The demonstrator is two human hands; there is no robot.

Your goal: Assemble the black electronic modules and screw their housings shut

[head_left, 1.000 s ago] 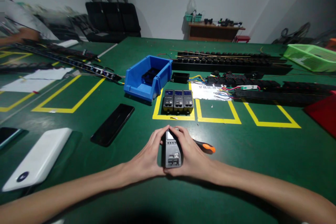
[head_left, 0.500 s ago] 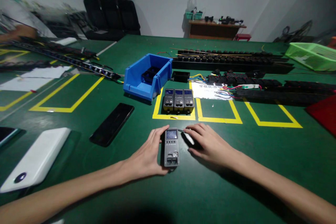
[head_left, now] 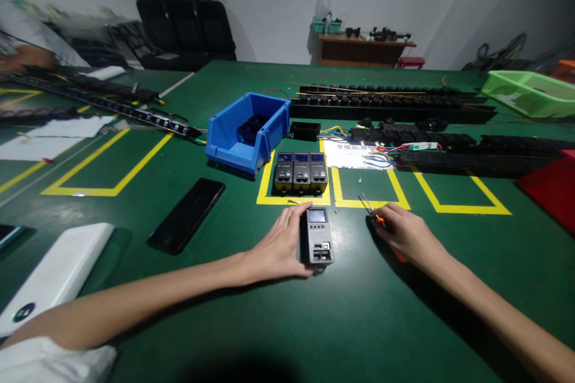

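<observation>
My left hand [head_left: 282,244] rests on the green table, fingers curled against the left side of a grey module [head_left: 317,236] with a small screen and ports, holding it upright. To its right, my right hand [head_left: 403,233] is closed around an orange-handled screwdriver [head_left: 369,206], its metal tip pointing up and left. Three similar grey modules [head_left: 300,172] stand side by side in a yellow-taped square just beyond.
A blue bin [head_left: 248,130] sits behind left. A black phone [head_left: 187,213] and a white power bank [head_left: 49,275] lie at left. Long black power strips [head_left: 395,109], coloured wires, a green basket [head_left: 530,91] and a red tray [head_left: 554,188] lie right. Another person's arm [head_left: 22,57] is far left.
My right hand left the module, reached to the screwdriver beside it and picked it up. My left hand kept hold of the module; the view shifted slightly.
</observation>
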